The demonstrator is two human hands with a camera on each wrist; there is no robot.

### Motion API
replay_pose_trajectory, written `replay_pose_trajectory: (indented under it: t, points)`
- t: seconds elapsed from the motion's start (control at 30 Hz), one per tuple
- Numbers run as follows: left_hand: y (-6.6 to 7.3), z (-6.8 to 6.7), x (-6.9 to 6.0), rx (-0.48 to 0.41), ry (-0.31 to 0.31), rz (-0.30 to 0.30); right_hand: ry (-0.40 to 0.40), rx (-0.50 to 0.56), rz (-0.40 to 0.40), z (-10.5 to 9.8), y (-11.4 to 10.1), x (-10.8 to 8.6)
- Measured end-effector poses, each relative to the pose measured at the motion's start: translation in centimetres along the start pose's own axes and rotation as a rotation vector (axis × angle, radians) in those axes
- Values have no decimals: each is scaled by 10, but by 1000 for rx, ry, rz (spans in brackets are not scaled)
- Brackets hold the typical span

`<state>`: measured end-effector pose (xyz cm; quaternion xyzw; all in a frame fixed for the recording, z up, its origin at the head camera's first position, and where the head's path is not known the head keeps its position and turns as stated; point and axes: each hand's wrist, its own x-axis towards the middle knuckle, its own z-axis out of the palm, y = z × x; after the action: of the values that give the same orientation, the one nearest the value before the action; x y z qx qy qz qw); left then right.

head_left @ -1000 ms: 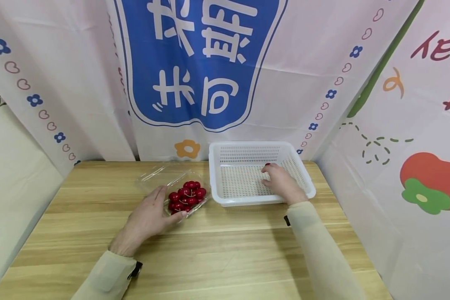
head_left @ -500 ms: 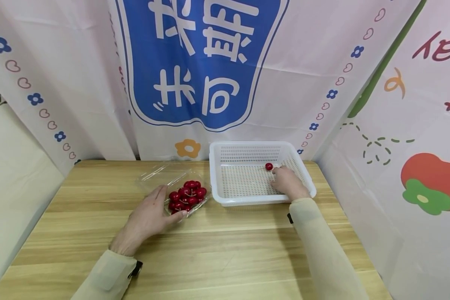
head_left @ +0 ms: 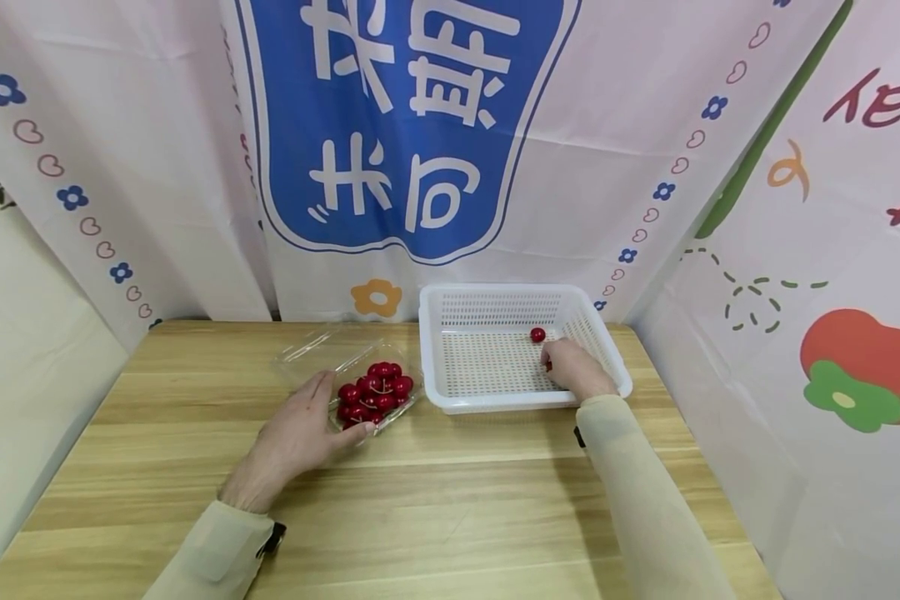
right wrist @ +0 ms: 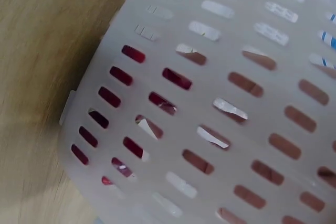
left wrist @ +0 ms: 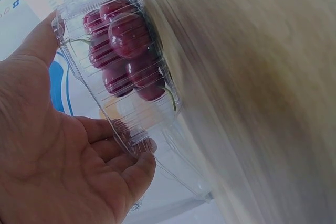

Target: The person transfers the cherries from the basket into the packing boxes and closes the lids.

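Observation:
A clear plastic clamshell box (head_left: 412, 398) full of red cherries (head_left: 373, 392) lies on the left of the table. My left hand (head_left: 296, 429) holds its near side, the thumb at one end and the fingers curled over the rim (left wrist: 126, 142) at the other. My right hand (head_left: 573, 369) is down inside a white slotted plastic basket (head_left: 517, 401). Its fingertips pinch a cherry (head_left: 549, 365), mostly hidden by the hand. One loose cherry (head_left: 537, 334) sits on the basket floor beyond it. In the right wrist view, red and the fingers (right wrist: 247, 83) show through the wall slots.
The box's transparent lid (head_left: 322, 350) lies folded back toward the rear. Box and basket stand close together on a wooden table (head_left: 435, 500). A printed cloth (head_left: 390, 192) rises right behind the table, and another cloth (head_left: 795, 375) hangs along the right side.
My right hand has drawn back toward the basket's near side, uncovering the loose cherry, and its fingers have closed on another. The left hand and the box have stayed put.

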<state>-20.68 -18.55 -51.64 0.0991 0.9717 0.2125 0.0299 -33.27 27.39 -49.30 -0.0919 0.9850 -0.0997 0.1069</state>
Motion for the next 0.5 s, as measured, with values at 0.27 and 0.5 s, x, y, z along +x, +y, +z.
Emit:
replay_pose_trajectory:
  t: [0.27,0.5]
  points:
    - [0,0,0,-2,4,11,37,34,-67,1,0,6]
    - [-1,2,1,-9,-8,-1,109,42,-136,0,-20,4]
